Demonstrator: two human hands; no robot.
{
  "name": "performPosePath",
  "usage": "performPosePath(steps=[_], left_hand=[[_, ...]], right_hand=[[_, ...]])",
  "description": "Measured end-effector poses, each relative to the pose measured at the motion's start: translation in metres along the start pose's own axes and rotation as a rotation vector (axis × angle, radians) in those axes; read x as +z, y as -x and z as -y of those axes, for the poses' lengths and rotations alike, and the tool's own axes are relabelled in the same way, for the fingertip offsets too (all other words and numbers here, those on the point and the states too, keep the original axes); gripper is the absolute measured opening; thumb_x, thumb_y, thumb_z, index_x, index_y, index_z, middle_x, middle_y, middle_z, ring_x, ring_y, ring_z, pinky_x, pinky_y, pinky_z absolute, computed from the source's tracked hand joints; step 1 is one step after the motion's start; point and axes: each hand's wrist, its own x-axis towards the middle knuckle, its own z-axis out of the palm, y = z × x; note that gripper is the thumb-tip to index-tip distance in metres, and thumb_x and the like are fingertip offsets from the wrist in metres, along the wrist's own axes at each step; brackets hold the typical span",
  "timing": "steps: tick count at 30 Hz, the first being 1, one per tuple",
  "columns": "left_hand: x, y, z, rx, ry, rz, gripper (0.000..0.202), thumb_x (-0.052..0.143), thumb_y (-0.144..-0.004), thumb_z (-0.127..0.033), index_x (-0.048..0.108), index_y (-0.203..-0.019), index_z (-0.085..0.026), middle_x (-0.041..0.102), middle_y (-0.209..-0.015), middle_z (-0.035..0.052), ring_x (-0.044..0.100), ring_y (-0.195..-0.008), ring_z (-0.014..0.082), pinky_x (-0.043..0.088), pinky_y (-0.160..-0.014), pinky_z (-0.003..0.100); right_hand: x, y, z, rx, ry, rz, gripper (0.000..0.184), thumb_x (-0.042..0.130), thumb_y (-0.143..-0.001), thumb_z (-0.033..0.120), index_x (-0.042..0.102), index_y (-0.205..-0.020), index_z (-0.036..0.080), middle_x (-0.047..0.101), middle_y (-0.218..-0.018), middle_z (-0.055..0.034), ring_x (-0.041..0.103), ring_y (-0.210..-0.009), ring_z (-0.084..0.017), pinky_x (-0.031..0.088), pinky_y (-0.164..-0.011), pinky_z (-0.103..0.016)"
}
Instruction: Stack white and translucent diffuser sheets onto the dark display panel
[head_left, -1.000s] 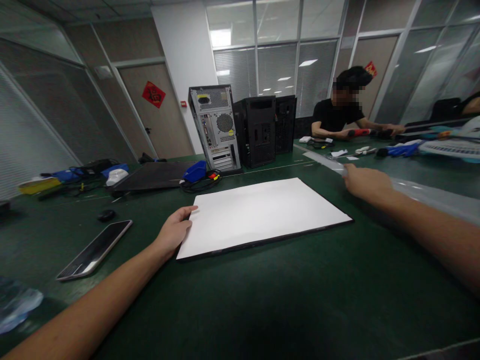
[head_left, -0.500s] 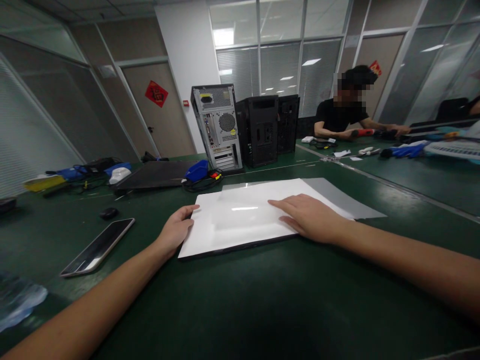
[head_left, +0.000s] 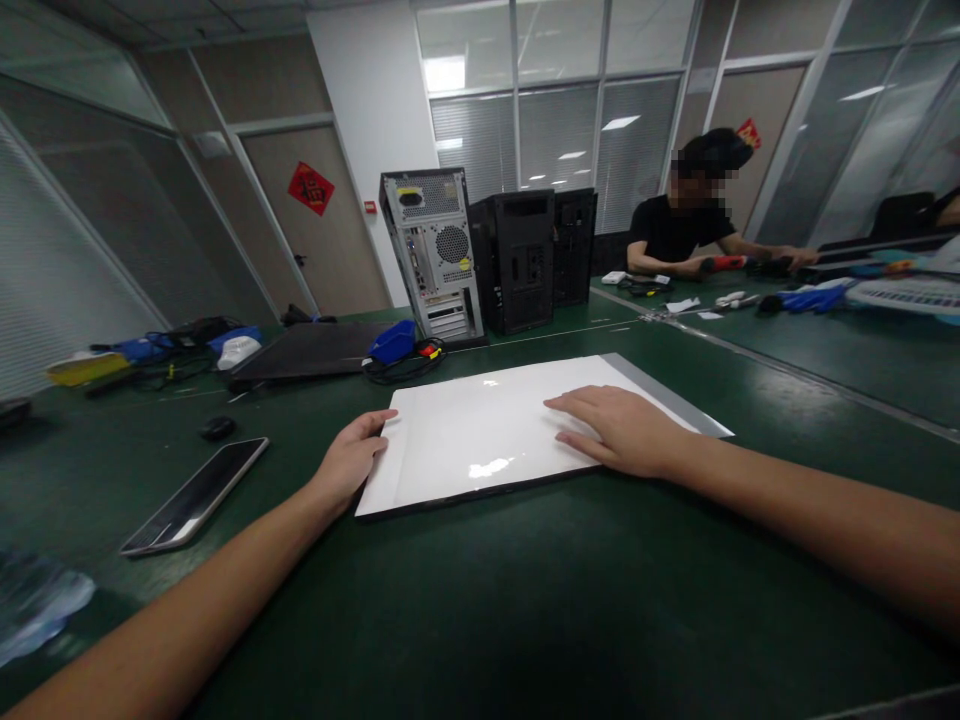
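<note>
A flat white panel (head_left: 480,440) with a dark underside lies on the green table (head_left: 525,600) in front of me. A clear glossy film (head_left: 675,400) lies over it and juts past its right edge. My left hand (head_left: 349,462) grips the panel's left edge, thumb on top and fingers curled round it. Fingers stretched out, my right hand (head_left: 619,428) lies flat on the film at the panel's right half.
A phone (head_left: 196,492) lies at the left, a mouse (head_left: 216,428) behind it. Three computer towers (head_left: 487,255) stand at the back, with a black laptop (head_left: 315,352), cables and blue items. A person in black (head_left: 679,235) works at the far right among tools.
My right hand brought the clear film from the right, laid it over the white panel, then slid it left so it lines up more closely. My left hand stayed on the panel's edge.
</note>
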Motion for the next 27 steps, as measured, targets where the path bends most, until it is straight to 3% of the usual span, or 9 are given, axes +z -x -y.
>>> performPosePath(steps=[7,11,16,20,27], left_hand=[[-0.0003,-0.0033,0.0036,-0.001,0.056,0.003,0.049,0.058,-0.066,-0.003,0.069,-0.112,-0.018,0.067,-0.130,0.0069,0.064,-0.115,0.0245,0.044,-0.106,0.039],[-0.0010,-0.0064,0.0064,0.001,0.054,-0.011,0.054,0.061,-0.065,-0.003,0.068,-0.117,-0.018,0.068,-0.130,0.0078,0.065,-0.117,0.0262,0.045,-0.107,0.039],[-0.0028,-0.0063,0.0064,0.005,-0.048,-0.031,0.051,0.064,-0.067,-0.006,0.071,-0.116,-0.018,0.069,-0.129,0.0070,0.065,-0.118,0.0272,0.048,-0.106,0.036],[-0.0030,-0.0041,0.0041,0.004,-0.082,-0.049,0.046,0.065,-0.068,-0.007,0.073,-0.112,-0.017,0.067,-0.133,0.0074,0.061,-0.125,0.0267,0.048,-0.105,0.032],[-0.0027,-0.0029,0.0023,0.004,-0.095,-0.072,0.044,0.068,-0.066,-0.008,0.075,-0.109,-0.017,0.068,-0.130,0.0095,0.062,-0.123,0.0296,0.047,-0.107,0.035]], right_hand=[[-0.0023,-0.0013,-0.0065,0.149,0.065,0.015,0.057,0.034,-0.100,0.056,0.069,-0.120,0.017,0.070,-0.112,-0.0123,0.064,-0.102,-0.029,0.050,-0.088,-0.046],[0.0001,-0.0011,-0.0034,0.105,0.032,0.076,0.055,0.034,-0.100,0.057,0.067,-0.124,0.020,0.070,-0.114,-0.0101,0.063,-0.104,-0.027,0.050,-0.089,-0.045],[0.0011,-0.0011,-0.0021,0.015,0.003,0.056,0.053,0.036,-0.100,0.055,0.060,-0.134,0.022,0.065,-0.128,-0.0078,0.061,-0.114,-0.027,0.047,-0.097,-0.045],[-0.0001,-0.0015,-0.0066,0.041,0.067,0.049,0.053,0.034,-0.101,0.053,0.065,-0.127,0.019,0.067,-0.122,-0.0097,0.062,-0.111,-0.027,0.047,-0.096,-0.045],[0.0000,-0.0025,-0.0111,0.048,0.058,0.102,0.051,0.033,-0.102,0.052,0.070,-0.116,0.020,0.071,-0.112,-0.0086,0.064,-0.103,-0.025,0.048,-0.090,-0.043]])
